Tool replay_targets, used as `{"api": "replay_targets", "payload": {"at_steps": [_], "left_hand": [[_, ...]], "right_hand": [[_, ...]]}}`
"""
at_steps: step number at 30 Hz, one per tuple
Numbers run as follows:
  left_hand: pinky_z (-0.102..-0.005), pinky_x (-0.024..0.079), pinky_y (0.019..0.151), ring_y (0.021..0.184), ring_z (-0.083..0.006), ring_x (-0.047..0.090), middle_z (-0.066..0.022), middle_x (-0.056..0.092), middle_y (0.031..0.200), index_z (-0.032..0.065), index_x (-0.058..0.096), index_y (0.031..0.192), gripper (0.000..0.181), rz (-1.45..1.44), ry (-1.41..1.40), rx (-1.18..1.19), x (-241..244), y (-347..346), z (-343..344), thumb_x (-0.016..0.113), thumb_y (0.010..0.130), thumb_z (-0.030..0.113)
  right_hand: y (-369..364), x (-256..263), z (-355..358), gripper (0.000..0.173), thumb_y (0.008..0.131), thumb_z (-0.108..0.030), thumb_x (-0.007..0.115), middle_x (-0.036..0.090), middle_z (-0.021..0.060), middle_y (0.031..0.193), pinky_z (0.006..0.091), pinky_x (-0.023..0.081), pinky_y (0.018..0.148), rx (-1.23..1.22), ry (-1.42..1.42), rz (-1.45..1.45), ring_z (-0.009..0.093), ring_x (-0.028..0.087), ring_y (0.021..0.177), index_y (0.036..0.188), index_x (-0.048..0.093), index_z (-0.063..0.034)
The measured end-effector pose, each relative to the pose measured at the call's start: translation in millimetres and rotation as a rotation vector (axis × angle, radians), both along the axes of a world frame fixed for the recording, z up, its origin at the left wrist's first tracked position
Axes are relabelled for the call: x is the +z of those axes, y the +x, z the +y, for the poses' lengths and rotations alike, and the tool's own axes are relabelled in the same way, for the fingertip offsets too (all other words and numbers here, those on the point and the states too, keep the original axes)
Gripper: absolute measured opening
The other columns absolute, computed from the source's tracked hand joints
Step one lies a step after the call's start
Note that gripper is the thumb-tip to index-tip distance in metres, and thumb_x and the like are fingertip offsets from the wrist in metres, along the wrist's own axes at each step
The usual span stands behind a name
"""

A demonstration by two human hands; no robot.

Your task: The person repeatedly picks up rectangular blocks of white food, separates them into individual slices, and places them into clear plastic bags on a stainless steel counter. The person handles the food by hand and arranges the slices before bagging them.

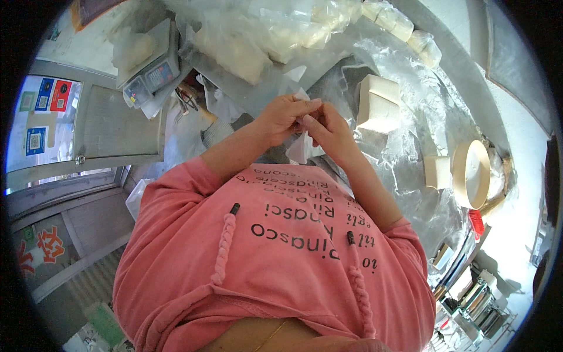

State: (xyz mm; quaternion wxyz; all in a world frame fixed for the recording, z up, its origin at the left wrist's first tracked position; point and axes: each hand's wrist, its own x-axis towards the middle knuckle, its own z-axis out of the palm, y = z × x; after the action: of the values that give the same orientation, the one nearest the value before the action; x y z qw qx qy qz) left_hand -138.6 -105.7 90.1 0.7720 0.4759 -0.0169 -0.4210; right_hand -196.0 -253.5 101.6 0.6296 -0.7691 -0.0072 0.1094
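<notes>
My left hand (283,119) and my right hand (333,132) meet in front of my chest, fingertips together. Between them they pinch a thin white plastic bag (305,149); part of it hangs below the fingers and a corner sticks up above them. The exact grip is partly hidden by the fingers. To the right of my right hand, a thick stack of pale dough sheets (379,105) stands on the flour-dusted worktable (413,101). Beyond my hands lie clear plastic bags (246,53) with pale contents.
At left, a digital scale (160,75) bears a bagged pale lump. More filled bags (424,48) line the far right. A smaller dough stack (437,171), a round sieve (470,174) and a red brush (476,223) sit at right. A framed window panel (121,119) is at left.
</notes>
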Motion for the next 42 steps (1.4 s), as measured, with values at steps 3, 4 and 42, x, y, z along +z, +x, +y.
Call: {"api": "replay_targets", "payload": {"at_steps": [3, 4, 42], "left_hand": [[-0.0267, 0.047, 0.062, 0.068, -0.0141, 0.058, -0.0062, 0.060, 0.074, 0.0011, 0.059, 0.085, 0.035, -0.001, -0.089, -0.068, 0.6, -7.0, -7.6, 0.054, 0.087, 0.035], [-0.0262, 0.045, 0.059, 0.065, -0.0146, 0.056, -0.0066, 0.058, 0.071, 0.0017, 0.059, 0.081, 0.036, 0.021, -0.087, -0.050, 5.4, -10.0, -11.9, 0.052, 0.088, 0.036], [-0.0229, 0.039, 0.059, 0.064, -0.0089, 0.048, 0.0004, 0.052, 0.071, 0.0074, 0.051, 0.082, 0.018, -0.294, -0.216, -0.280, 27.4, 89.2, 9.5, 0.051, 0.090, 0.023]], "right_hand": [[0.4, -12.2, 0.5, 0.019, 0.085, -0.019, 0.051, 0.055, 0.0078, 0.069, 0.0276, 0.043, 0.052, -0.058, -0.007, -0.050, 0.014, 0.053, 0.057, 0.086, 0.047, 0.0003], [-0.4, -11.0, -0.2, 0.017, 0.085, -0.017, 0.050, 0.055, 0.0075, 0.068, 0.0271, 0.042, 0.049, -0.064, 0.044, 0.016, 0.014, 0.052, 0.055, 0.085, 0.048, 0.0000], [53.5, 36.4, 18.2, 0.010, 0.087, -0.012, 0.053, 0.050, 0.0013, 0.062, 0.0187, 0.037, 0.045, -0.401, 0.558, 0.062, 0.008, 0.045, 0.051, 0.084, 0.054, -0.0028]]}}
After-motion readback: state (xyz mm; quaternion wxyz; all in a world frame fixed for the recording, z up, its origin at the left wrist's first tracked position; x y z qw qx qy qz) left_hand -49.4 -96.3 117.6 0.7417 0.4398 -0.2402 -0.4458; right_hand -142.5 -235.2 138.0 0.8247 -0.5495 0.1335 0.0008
